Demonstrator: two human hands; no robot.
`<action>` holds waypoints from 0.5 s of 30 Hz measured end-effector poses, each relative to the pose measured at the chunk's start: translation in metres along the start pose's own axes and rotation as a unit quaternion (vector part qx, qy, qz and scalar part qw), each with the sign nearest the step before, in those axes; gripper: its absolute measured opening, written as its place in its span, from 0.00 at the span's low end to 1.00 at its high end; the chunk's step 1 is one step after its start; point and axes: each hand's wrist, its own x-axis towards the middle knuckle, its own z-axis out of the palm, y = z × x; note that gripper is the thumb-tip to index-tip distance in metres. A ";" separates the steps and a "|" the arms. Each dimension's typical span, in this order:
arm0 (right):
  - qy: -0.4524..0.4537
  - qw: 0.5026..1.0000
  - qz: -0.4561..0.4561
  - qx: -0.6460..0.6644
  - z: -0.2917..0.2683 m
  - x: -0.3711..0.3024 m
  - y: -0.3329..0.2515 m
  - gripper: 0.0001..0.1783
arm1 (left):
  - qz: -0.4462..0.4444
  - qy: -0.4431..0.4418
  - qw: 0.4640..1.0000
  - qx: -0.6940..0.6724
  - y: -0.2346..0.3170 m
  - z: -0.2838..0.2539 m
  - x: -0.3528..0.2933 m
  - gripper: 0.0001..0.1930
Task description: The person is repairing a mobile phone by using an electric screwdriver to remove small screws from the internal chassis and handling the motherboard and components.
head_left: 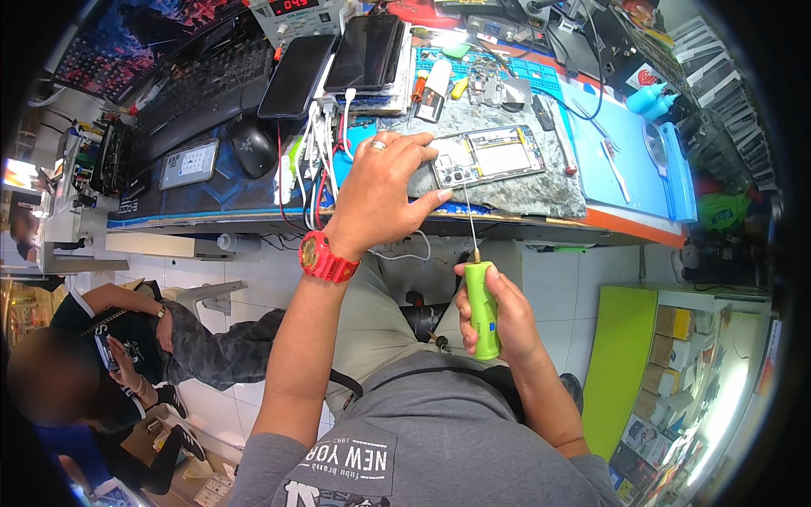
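An opened smartphone (pixel 490 157) lies on the grey mat at the bench's front, its circuit board, camera module and pale battery exposed. My left hand (pixel 384 182), with a red watch at the wrist, brackets the phone's left end between thumb and fingertips. In my right hand (pixel 507 313) is a screwdriver (pixel 481 308) with a bright green handle, fingers wrapped round it. Its long thin shaft slants up to the phone's near edge, beside the camera module. Whether the tip touches a screw is too small to tell.
Behind the phone are a small parts board (pixel 498 89) and a white bottle (pixel 435 80). Dark phones (pixel 297 76), white cables (pixel 325 139) and a mouse (pixel 252 150) crowd the left. A blue tray (pixel 676 169) stands right. A seated person (pixel 127 338) is at the lower left.
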 end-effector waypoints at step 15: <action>0.003 0.999 -0.006 -0.034 0.003 -0.002 0.001 0.29 | -0.007 -0.003 1.000 -0.001 0.002 -0.001 0.001 0.25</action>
